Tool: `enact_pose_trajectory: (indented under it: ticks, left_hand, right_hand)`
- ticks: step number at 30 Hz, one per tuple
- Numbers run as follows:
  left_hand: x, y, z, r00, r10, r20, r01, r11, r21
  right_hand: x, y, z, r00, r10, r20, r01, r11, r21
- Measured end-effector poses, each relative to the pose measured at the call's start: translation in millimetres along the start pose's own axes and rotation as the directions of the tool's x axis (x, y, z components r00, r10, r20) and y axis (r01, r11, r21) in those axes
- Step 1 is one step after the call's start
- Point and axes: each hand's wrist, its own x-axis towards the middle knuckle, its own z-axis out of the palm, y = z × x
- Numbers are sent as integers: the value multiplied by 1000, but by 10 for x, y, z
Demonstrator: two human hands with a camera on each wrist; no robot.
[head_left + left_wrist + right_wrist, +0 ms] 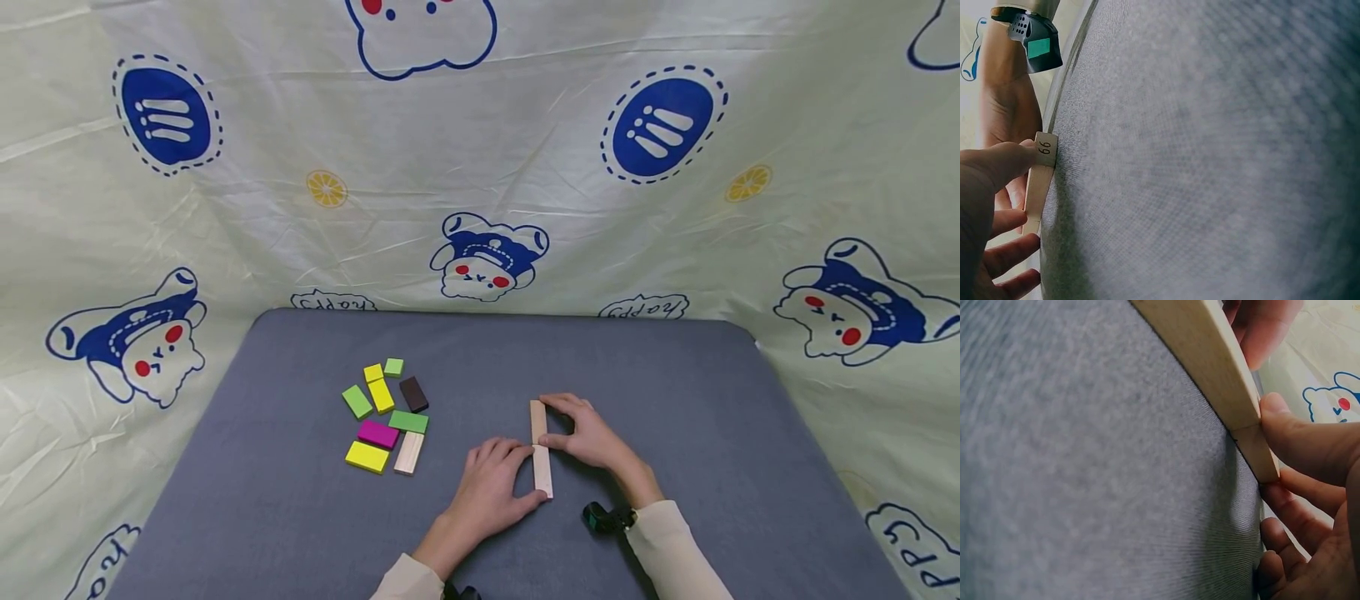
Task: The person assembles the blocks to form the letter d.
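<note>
Blocks [542,468] end to end between left hand [486,489] and right hand [591,437] fingertips [1277,406]

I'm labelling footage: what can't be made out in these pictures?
Head: underside of the nearer held wooden block, hidden by the gray table.
Head: left wrist camera, cut off by bottom edge.
Left wrist: right hand, partly hidden behind the left hand.
Right wrist: left hand, cut by the top edge.

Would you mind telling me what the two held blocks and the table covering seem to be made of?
Held blocks: probably bare wood, smooth and matte, judging by their pale tan faces. Table covering: apparently woven fabric, dull grey, given the fine weave in wrist views.
</note>
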Motion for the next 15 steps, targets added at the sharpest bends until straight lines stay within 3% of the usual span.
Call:
enact_pose_trajectory:
  ticks: [15]
  left_hand:
    - [-25,-9,13,999,33,-18,-33,999,7]
  right_hand:
    - [-2,-31,-31,1000,5,18,-5,1000,6]
